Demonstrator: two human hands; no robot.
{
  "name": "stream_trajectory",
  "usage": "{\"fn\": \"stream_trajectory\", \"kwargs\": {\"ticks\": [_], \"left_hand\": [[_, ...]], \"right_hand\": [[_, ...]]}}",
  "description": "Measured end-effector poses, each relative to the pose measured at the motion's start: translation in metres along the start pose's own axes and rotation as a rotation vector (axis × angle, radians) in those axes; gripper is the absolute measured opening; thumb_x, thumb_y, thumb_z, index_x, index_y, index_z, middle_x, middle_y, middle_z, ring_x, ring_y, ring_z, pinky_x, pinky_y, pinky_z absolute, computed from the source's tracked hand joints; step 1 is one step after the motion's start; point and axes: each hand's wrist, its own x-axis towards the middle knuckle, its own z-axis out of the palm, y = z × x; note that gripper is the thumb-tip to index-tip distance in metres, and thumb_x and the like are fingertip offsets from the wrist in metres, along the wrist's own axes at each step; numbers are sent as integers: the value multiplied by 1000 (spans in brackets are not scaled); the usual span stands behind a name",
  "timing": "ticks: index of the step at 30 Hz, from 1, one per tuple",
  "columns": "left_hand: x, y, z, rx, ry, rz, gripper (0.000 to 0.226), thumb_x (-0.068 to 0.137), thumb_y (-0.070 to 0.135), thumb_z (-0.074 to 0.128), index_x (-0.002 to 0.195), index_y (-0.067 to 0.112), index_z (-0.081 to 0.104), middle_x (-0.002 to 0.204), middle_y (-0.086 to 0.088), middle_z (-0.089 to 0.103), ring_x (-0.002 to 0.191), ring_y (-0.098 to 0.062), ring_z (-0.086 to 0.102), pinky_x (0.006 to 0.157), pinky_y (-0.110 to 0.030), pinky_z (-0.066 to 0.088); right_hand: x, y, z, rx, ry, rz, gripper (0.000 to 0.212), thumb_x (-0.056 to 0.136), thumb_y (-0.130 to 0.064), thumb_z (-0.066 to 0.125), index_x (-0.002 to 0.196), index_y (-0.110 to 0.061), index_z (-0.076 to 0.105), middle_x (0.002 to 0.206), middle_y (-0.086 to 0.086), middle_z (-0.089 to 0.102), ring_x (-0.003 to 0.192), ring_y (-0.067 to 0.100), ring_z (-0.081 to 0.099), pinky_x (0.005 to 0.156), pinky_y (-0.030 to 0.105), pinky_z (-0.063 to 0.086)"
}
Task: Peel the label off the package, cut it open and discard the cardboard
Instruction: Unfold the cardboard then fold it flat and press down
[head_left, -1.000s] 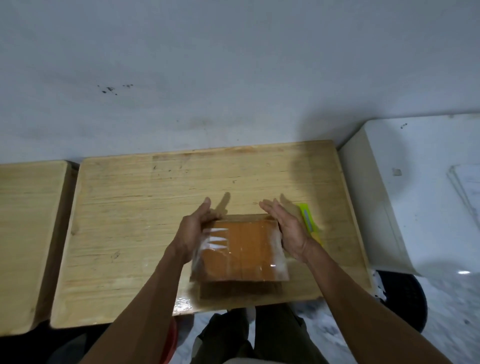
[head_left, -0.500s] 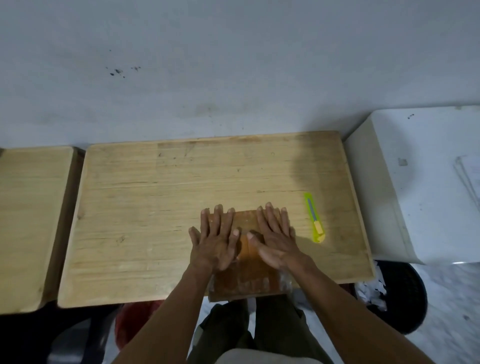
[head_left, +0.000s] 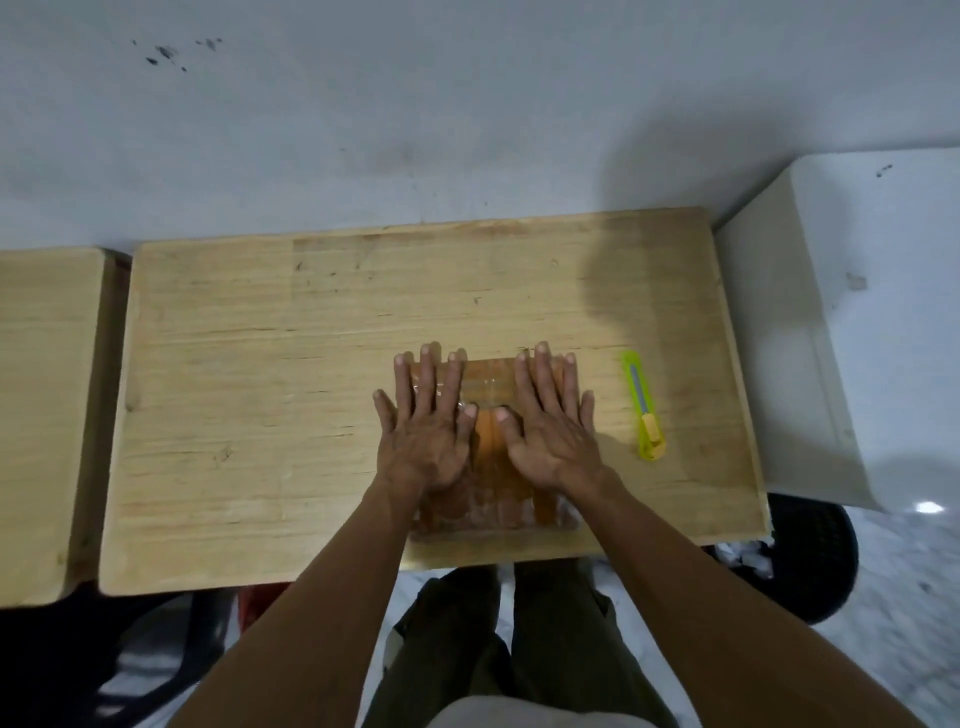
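A brown cardboard package (head_left: 488, 441) wrapped in clear tape lies flat on the wooden table (head_left: 291, 395), near its front edge. My left hand (head_left: 426, 431) rests palm down on the package's left half, fingers spread. My right hand (head_left: 550, 431) lies palm down on its right half, fingers also spread. Both hands cover most of the package, so I see no label on it. A yellow-green utility knife (head_left: 644, 405) lies on the table just right of my right hand, untouched.
A second wooden table (head_left: 47, 415) stands at the left with a narrow gap between. A white cabinet (head_left: 841, 332) stands at the right. A black bin (head_left: 800, 561) with crumpled white paper sits on the floor below the table's right corner. The wall is close behind.
A second ago both hands held the package by its sides, tilted up. Since then it was laid flat and both palms came down on top; the hands have spread slightly apart.
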Motion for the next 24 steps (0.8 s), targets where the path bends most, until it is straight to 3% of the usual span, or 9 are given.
{"fn": "stream_trajectory", "kwargs": {"ticks": [5,11,15,20,24], "left_hand": [[20,-1,-4,22,82,-4,64,102,55,10,152,36,-25,159,1,-35,145,-29,-36,119,-61,-9],[2,0,18,-44,241,30,60,107,42,21,159,25,-4,166,-1,-14,152,-21,-19,123,-56,-1],[-8,-6,28,-23,270,39,60,107,37,26,159,20,2,167,-5,-5,154,-22,-11,122,-58,4],[-6,-5,32,49,346,21,60,104,38,31,159,17,16,167,-8,9,155,-24,2,120,-61,11],[-3,-7,33,52,344,16,62,102,41,29,158,17,17,167,-7,11,154,-24,3,119,-62,10]], "right_hand": [[22,-1,-3,-20,97,-29,70,99,-56,18,152,-34,-20,159,-10,-32,144,23,-36,119,59,-8],[13,-9,21,-145,325,11,61,103,-46,23,158,-20,9,166,0,5,153,25,-2,116,64,9],[7,-10,26,-147,306,36,61,104,-46,17,158,-21,6,166,-3,3,153,20,-6,118,60,10],[5,-9,23,-101,312,6,64,103,-44,27,158,-20,6,167,-2,-1,153,18,-9,119,60,10],[7,-10,24,-78,302,18,67,101,-44,31,158,-20,4,167,0,-3,153,20,-10,119,61,8]]}}
